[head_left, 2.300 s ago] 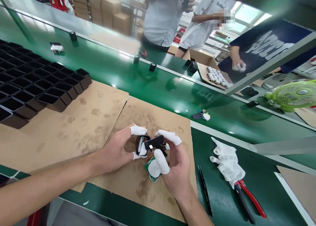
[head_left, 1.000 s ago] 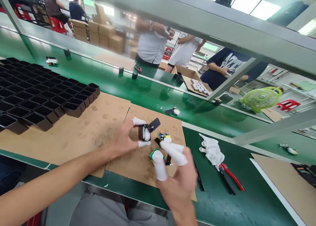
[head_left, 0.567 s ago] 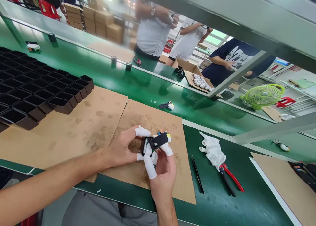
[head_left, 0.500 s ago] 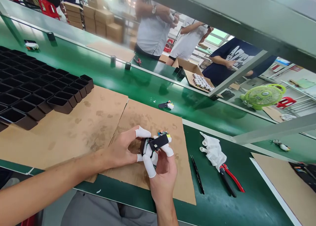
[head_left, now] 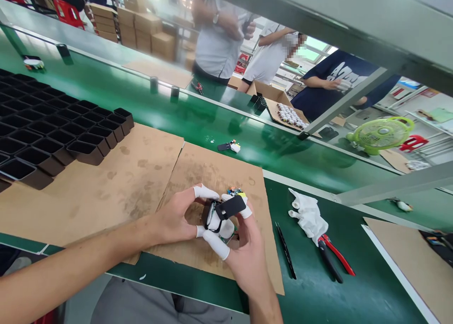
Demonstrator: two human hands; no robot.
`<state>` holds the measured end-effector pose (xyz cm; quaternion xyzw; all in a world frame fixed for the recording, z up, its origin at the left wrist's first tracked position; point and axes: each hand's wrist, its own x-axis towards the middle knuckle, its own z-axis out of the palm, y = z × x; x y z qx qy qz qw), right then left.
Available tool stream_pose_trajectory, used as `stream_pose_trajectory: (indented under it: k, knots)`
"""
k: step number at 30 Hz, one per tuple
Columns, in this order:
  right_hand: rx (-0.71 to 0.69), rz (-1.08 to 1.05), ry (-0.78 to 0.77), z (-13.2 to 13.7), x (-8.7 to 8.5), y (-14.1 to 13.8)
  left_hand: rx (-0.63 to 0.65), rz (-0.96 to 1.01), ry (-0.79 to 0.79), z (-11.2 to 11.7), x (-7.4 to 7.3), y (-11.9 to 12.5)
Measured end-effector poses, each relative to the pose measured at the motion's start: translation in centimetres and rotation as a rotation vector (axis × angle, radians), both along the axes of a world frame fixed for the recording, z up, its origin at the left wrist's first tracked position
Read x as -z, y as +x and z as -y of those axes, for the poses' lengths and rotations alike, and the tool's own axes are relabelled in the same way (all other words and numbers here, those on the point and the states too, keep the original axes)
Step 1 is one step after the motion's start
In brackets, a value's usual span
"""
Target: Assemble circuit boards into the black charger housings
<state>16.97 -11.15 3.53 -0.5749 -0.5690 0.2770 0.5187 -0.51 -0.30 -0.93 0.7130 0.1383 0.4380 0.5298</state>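
Observation:
My left hand [head_left: 177,215], with white finger cots on thumb and finger, grips a small black plastic case [head_left: 205,213] from its left side. White finger cots also cover fingertips of my right hand [head_left: 253,248], which is closed round an electronic assembly at the case's open right side. Its white rounded part [head_left: 227,229] sits by the case mouth, and a flat black plate [head_left: 232,207] sticks out above it. Coloured components [head_left: 235,191] show behind the plate. How far the assembly reaches into the case is hard to make out. Both hands are above a cardboard sheet [head_left: 258,229].
Rows of black cases [head_left: 88,149] stand at left. To the right lie black tweezers [head_left: 285,251], a white glove [head_left: 308,215] and red-and-black pliers [head_left: 334,258]. A similar assembly [head_left: 230,146] lies on the green belt [head_left: 141,106]. A metal beam [head_left: 318,31] crosses above; co-workers stand beyond.
My right hand has shifted right and opened its grip wider, exposing more of the white part. The black plate has moved slightly right. Items on the green belt have moved left.

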Motion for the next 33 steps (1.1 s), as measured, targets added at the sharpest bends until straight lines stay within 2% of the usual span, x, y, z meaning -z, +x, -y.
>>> stream_pose_trajectory:
  k: [3,5,9,14,18,22,25,33]
  knots:
    - [-0.154,0.199,0.000,-1.4,-2.1,2.0,-0.070,-0.060,-0.042,0.2,0.4,-0.1]
    - [-0.246,0.282,0.048,-2.4,-2.8,3.0,-0.132,-0.103,-0.050,0.3,0.6,-0.2]
    - [-0.358,0.311,0.212,-4.0,-2.3,4.1,-0.120,-0.091,-0.003,0.1,0.5,-0.1]
    - [-0.336,0.259,0.248,-4.2,-0.8,4.9,-0.115,-0.065,0.063,0.0,-0.8,0.0]
    - [-0.304,0.102,0.231,-3.2,-0.6,5.6,-0.116,-0.059,0.097,-0.2,-1.6,-0.1]
    - [-0.242,-0.110,0.198,-2.1,-1.2,6.3,-0.098,-0.041,0.098,-0.7,-1.5,-0.2]
    - [-0.282,-0.210,0.188,-1.9,-2.1,6.5,-0.087,0.003,0.122,-0.8,-1.4,0.0]
    - [-0.337,-0.145,0.107,-2.0,-3.7,5.7,-0.035,0.017,0.142,-0.6,-1.9,0.3]
